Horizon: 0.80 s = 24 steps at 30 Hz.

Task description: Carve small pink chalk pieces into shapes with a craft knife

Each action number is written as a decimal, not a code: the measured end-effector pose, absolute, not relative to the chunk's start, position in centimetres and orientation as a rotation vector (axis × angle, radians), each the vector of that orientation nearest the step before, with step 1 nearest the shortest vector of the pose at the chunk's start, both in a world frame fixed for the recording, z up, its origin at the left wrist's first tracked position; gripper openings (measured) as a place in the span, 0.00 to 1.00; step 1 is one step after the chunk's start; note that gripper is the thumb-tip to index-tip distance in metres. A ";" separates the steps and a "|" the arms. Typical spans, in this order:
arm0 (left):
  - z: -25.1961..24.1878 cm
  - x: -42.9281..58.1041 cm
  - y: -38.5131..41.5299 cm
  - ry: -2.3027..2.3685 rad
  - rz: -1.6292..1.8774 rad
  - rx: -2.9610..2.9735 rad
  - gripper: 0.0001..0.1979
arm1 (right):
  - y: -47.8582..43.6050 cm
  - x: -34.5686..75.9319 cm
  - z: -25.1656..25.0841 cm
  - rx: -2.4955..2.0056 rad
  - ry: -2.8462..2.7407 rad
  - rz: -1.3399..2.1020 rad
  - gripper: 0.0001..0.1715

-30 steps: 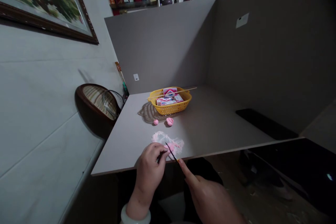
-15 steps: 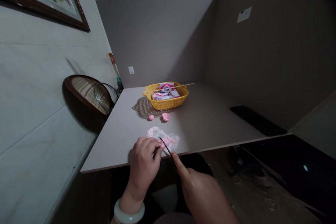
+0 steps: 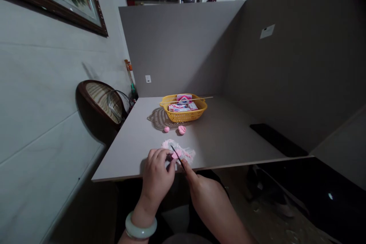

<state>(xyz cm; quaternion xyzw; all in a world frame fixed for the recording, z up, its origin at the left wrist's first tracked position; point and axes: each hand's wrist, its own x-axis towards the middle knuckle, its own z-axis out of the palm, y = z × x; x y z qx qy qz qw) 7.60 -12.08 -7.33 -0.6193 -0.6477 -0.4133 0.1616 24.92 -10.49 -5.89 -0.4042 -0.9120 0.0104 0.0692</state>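
Gently — the soft pink clay [image 3: 176,155] dents easily; the left hand [image 3: 158,175] pinches its edge, the right hand [image 3: 206,198] a thin black tool [image 3: 180,162].

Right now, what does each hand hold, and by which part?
The right hand pinches a thin black tool near its lower end; the left hand seems to pinch a pink clay piece by its edge.

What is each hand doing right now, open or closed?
Left hand: closed, seems to pinch a bit of pink clay.
Right hand: closed, holding a thin dark tool.
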 end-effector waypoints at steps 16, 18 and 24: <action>-7.2 7.4 -12.5 -1.867 -1.228 -1.809 0.06 | -10.3 25.6 -7.4 -1.102 -2.633 0.145 0.42; -7.2 7.4 -12.5 -1.869 -1.219 -1.805 0.05 | -10.2 25.7 -7.1 -1.109 -2.652 0.180 0.43; -7.3 7.6 -12.2 -1.772 -1.217 -1.814 0.02 | -9.8 25.5 -7.8 -1.109 -2.624 0.207 0.44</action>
